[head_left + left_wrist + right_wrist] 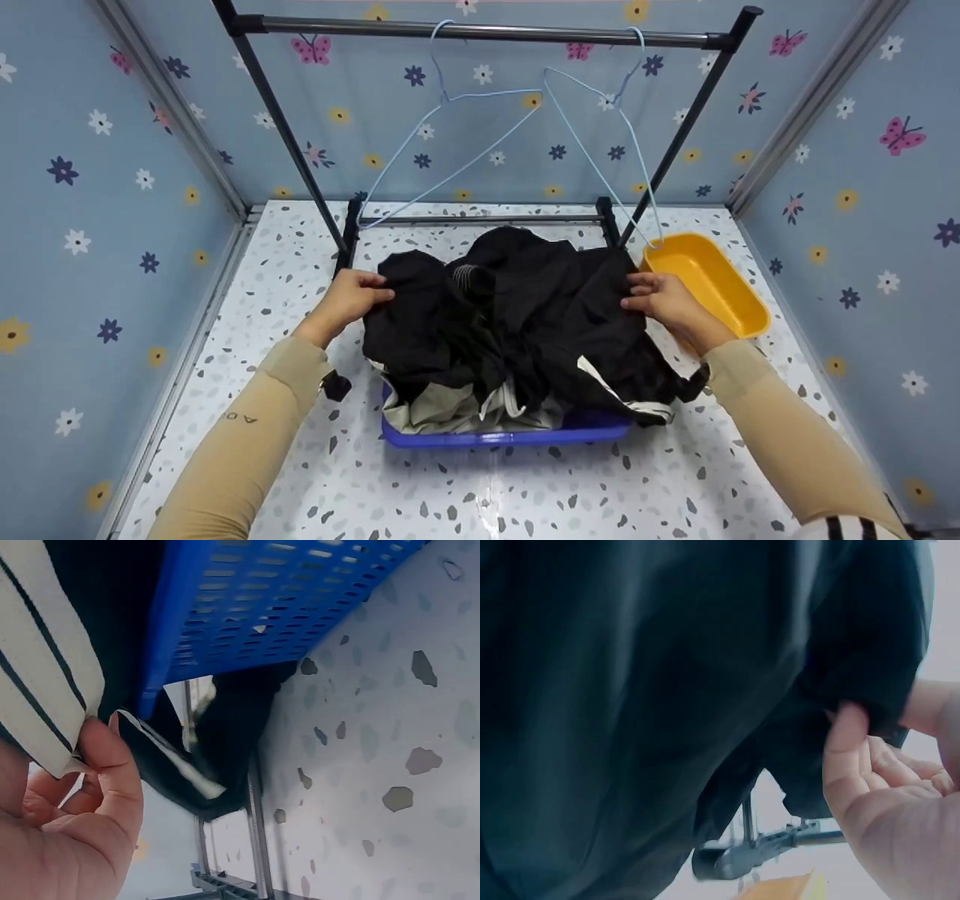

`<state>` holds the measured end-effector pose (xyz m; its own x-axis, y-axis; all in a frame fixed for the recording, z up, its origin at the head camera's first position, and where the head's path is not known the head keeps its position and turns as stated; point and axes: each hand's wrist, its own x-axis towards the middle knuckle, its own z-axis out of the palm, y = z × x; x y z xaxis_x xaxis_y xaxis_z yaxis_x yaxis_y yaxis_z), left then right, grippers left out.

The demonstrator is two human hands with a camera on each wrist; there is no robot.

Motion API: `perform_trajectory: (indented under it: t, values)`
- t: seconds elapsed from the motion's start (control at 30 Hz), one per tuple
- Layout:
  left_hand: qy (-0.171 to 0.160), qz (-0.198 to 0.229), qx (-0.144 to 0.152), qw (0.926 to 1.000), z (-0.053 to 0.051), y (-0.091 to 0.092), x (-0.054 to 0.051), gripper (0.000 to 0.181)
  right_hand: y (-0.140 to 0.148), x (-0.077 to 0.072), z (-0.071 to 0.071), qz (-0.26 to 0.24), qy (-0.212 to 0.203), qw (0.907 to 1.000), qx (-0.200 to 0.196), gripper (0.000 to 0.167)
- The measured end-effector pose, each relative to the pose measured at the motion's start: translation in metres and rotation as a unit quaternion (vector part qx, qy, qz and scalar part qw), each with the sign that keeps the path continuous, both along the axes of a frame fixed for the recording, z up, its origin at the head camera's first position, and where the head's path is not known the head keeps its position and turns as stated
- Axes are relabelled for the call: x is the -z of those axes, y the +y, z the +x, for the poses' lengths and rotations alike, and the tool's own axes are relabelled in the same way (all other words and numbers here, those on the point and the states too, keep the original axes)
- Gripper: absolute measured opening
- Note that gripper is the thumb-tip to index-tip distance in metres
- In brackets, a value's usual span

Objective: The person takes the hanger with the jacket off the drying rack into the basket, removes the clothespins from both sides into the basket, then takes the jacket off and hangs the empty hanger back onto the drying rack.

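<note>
A black garment [570,300] with white-striped trim is spread in loose folds over a blue basket [510,439]. My left hand [352,296] pinches it at its left side; in the left wrist view, the thumb and fingers of that hand [82,817] grip a white band with dark stripes [45,637]. On the other side, my right hand [664,300] pinches the garment's right edge, and the right wrist view has dark cloth [667,705] hanging beside that hand [885,787]. Beige-grey cloth [442,409] shows underneath in the basket.
Behind stands a black clothes rack [495,31] with two light-blue hangers, a left one [450,180] and a right one [577,139]. A yellow basin [739,292] sits on the speckled floor at right, near the rack's foot. Patterned walls enclose the sides and back.
</note>
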<state>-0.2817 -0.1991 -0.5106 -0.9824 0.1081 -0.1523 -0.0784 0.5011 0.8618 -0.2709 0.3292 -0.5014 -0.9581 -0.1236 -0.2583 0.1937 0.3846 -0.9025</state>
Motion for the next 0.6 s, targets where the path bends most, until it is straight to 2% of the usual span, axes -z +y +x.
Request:
perform_trajectory:
  t: [0.17,0.2,0.33,0.4,0.47,0.6]
  values:
    - [0.014,0.048,0.001,0.9987,0.003,-0.003,-0.009,0.027,-0.013,-0.013,0.001,-0.106,0.001,0.9930,0.052,0.016]
    - [0.021,0.059,0.004,0.9980,0.004,-0.004,-0.011,0.026,-0.016,-0.015,0.001,-0.118,0.007,0.9914,0.056,0.011]
    - [0.073,0.072,0.022,0.9945,0.012,-0.004,-0.024,0.028,-0.030,-0.025,0.005,-0.121,0.042,0.9901,0.057,0.018]
    - [0.089,0.084,0.036,0.9918,0.014,-0.004,-0.029,0.028,-0.037,-0.029,0.008,-0.131,0.057,0.9882,0.056,0.016]
    - [0.090,0.106,0.051,0.9889,0.017,-0.003,-0.034,0.028,-0.044,-0.033,0.010,-0.155,0.060,0.9847,0.053,0.017]
    - [0.084,0.144,0.069,0.9836,0.023,0.001,-0.040,0.030,-0.060,-0.042,0.013,-0.229,0.056,0.9710,0.043,0.024]
